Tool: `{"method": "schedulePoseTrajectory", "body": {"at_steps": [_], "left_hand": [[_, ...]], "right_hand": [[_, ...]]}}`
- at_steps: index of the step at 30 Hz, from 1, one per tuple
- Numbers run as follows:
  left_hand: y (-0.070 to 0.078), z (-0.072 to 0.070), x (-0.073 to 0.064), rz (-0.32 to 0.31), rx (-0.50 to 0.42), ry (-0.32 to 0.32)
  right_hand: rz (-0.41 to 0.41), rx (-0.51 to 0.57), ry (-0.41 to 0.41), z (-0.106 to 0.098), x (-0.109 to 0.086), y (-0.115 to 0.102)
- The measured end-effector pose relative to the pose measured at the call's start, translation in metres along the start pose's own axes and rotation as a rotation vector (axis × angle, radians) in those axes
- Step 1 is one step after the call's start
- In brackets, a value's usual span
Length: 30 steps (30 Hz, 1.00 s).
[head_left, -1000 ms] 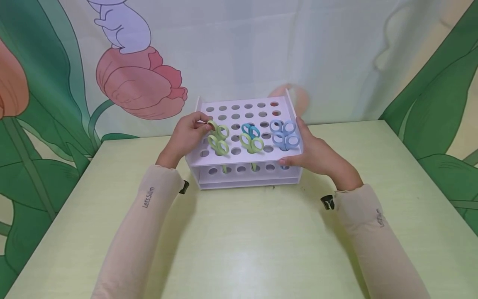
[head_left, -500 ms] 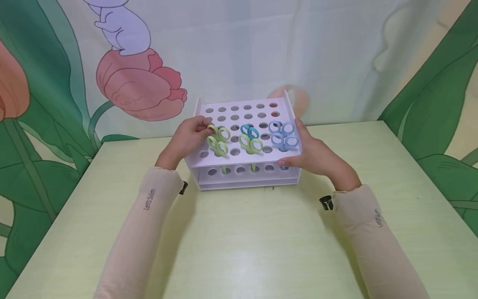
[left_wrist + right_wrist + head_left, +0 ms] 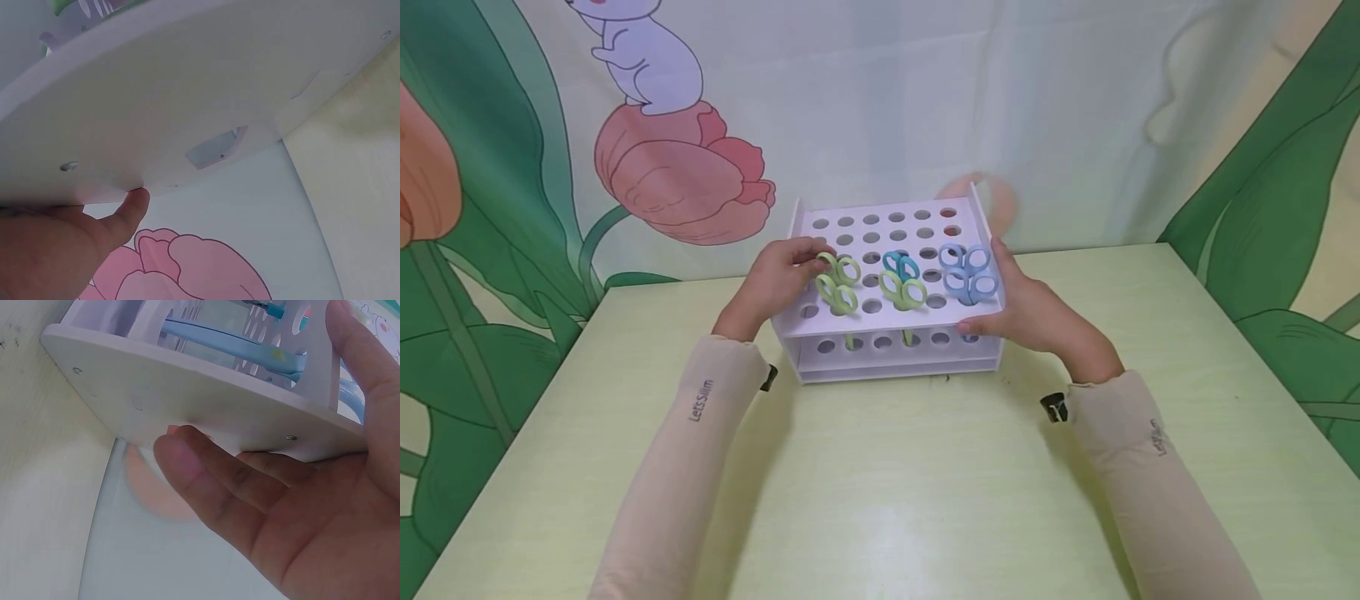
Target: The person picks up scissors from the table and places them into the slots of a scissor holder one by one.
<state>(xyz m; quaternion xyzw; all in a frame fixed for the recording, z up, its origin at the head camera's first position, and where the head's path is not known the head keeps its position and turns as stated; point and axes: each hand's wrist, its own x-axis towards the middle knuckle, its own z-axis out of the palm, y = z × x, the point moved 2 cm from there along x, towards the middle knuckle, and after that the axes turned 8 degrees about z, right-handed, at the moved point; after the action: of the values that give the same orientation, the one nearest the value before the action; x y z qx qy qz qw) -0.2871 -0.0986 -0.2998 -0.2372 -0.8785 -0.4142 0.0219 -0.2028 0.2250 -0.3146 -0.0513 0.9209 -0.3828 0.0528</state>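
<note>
A white rack [image 3: 880, 321] with rows of round holes stands on the table, holding several scissors by their blades. At its left side, my left hand [image 3: 778, 275] reaches over the side panel and pinches a handle loop of the rear green scissors [image 3: 847, 268]. One of its fingers touches the panel's outer face in the left wrist view. My right hand [image 3: 1033, 308] grips the rack's right side, thumb on the top shelf's front edge and fingers along the outer panel [image 3: 206, 400]. Close to that thumb are blue scissors [image 3: 972, 287]. Green scissors [image 3: 904, 292] and teal scissors [image 3: 901, 265] sit mid-rack.
The pale green table [image 3: 880, 483] extends in front of the rack and to both sides. Close behind the rack hangs a curtain [image 3: 865, 108] printed with flowers and leaves. A black strap [image 3: 1055, 407] shows by the right sleeve.
The head view has shifted very slightly. Both hands, the rack and the scissors keep their places relative to each other.
</note>
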Motion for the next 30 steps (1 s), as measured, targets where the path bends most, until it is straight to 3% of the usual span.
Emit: {"method": "schedulePoseTrajectory", "body": {"at_steps": [11,16,19,26,30], "left_hand": [[0.001,0.001,0.003,-0.067,0.028,-0.021],[0.000,0.000,0.002,-0.072,0.000,-0.021],[0.001,-0.003,-0.002,-0.042,-0.021,-0.006],[-0.001,-0.010,-0.029,0.038,-0.081,0.124],[0.003,-0.012,-0.052,0.028,-0.030,0.110]], "right_hand": [[0.005,-0.007,0.000,0.000,0.000,-0.001],[-0.006,-0.007,-0.002,0.001,0.001,-0.001],[-0.019,-0.012,-0.008,0.000,0.000,-0.003],[-0.027,-0.056,-0.058,-0.003,-0.014,-0.006],[0.029,-0.107,-0.084,-0.006,-0.027,-0.007]]}}
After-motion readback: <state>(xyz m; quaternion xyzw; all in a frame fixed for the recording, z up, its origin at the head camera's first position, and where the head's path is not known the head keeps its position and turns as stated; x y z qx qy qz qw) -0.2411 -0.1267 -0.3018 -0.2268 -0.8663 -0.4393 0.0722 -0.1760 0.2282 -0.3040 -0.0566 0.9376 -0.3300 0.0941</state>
